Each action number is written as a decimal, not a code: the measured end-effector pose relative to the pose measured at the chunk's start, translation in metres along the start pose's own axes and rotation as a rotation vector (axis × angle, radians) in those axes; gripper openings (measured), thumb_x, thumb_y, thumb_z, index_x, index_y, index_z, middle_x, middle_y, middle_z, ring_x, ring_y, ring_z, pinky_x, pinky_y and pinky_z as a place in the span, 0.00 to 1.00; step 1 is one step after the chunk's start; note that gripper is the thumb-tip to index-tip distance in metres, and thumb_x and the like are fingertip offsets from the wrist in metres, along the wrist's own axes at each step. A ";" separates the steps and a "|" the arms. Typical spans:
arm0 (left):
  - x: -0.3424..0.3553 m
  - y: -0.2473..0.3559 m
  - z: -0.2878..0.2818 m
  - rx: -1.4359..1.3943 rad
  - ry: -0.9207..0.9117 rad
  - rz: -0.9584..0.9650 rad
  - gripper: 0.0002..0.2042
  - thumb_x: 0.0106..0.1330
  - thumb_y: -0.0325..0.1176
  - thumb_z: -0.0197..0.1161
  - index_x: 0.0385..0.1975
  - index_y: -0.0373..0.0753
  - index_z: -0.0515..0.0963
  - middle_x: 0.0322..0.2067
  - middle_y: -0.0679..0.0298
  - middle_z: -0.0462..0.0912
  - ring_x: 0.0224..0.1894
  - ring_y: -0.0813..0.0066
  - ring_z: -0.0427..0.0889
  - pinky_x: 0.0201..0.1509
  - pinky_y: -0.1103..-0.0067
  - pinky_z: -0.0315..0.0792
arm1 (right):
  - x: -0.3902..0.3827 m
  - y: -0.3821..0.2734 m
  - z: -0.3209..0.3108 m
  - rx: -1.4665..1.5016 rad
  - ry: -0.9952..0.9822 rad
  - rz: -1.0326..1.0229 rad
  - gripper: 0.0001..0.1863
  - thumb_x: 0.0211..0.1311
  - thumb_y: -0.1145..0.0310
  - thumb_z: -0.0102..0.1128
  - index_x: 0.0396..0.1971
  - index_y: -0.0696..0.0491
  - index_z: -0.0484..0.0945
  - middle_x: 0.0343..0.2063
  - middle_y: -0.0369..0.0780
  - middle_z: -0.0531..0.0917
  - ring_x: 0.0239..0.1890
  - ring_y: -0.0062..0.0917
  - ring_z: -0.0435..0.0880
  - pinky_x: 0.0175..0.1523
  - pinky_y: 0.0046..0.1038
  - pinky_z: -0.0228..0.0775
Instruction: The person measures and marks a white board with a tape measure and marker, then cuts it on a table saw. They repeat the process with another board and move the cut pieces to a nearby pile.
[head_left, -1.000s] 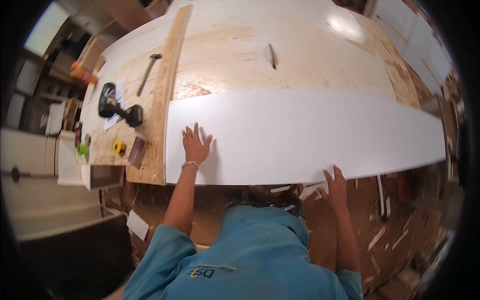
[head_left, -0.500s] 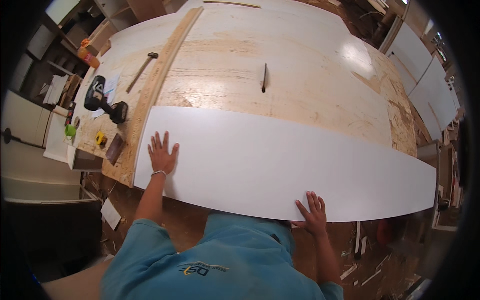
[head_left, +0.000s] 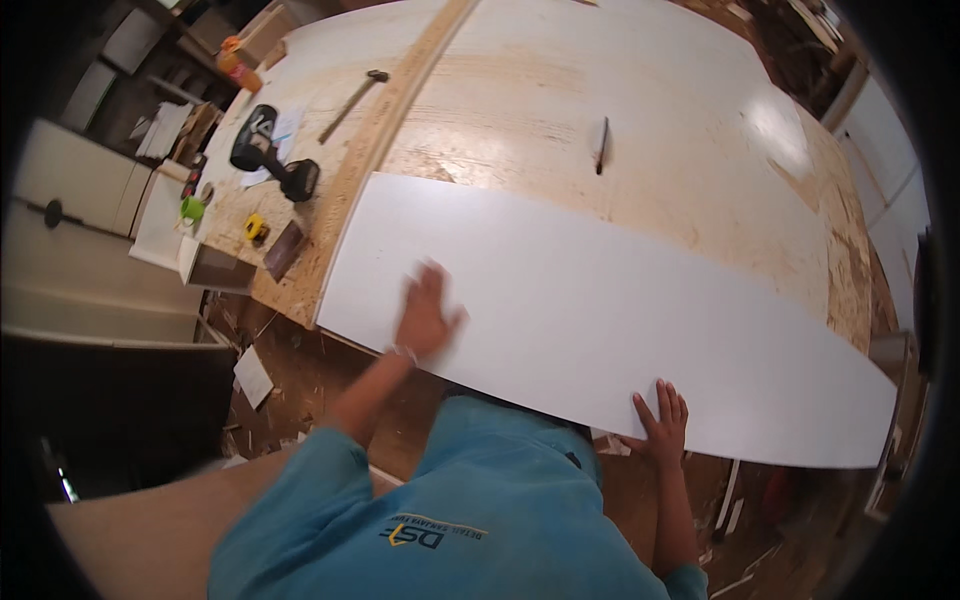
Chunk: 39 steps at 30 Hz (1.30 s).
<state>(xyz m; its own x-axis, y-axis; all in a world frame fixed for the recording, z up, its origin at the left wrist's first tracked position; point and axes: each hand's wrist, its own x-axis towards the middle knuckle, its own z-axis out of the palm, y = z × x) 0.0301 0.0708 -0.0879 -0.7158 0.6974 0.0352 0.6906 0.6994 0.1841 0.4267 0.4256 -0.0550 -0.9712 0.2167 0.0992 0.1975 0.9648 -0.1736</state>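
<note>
A long white panel [head_left: 560,290] lies flat on the worktable, its left end close against a wooden strip [head_left: 365,165]. My left hand [head_left: 428,318], blurred by motion, is over the left part of the panel, fingers stretched and thumb apart. Whether it touches the surface I cannot tell. On the panel's near edge rests my right hand [head_left: 664,425], fingers spread on the white face and thumb down at the edge. Neither hand holds a loose thing. Beyond the far edge of the panel lies a thin dark pencil-like tool [head_left: 601,146].
Left of the strip are a hammer [head_left: 352,107], a cordless drill [head_left: 272,155], a yellow tape measure [head_left: 256,229], a brown block [head_left: 285,250] and an orange bottle [head_left: 238,68]. Offcuts, among them a white piece [head_left: 253,377], litter the floor.
My left hand has moved right and nearer along the panel, away from its left end. My right hand stays at the near edge. The whole view has shifted and tilted.
</note>
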 end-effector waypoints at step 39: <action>-0.013 -0.075 -0.038 0.023 0.103 -0.209 0.29 0.78 0.53 0.52 0.74 0.49 0.65 0.77 0.47 0.54 0.79 0.41 0.50 0.80 0.53 0.46 | -0.004 -0.004 -0.001 0.007 -0.054 -0.027 0.49 0.42 0.44 0.79 0.68 0.41 0.74 0.75 0.53 0.61 0.77 0.50 0.58 0.76 0.57 0.50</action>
<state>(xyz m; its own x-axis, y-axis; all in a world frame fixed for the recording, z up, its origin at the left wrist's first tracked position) -0.0162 0.0032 -0.0650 -0.8495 0.5181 0.0989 0.5274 0.8312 0.1758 0.4295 0.4209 -0.0537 -0.9819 0.1823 0.0506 0.1706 0.9690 -0.1788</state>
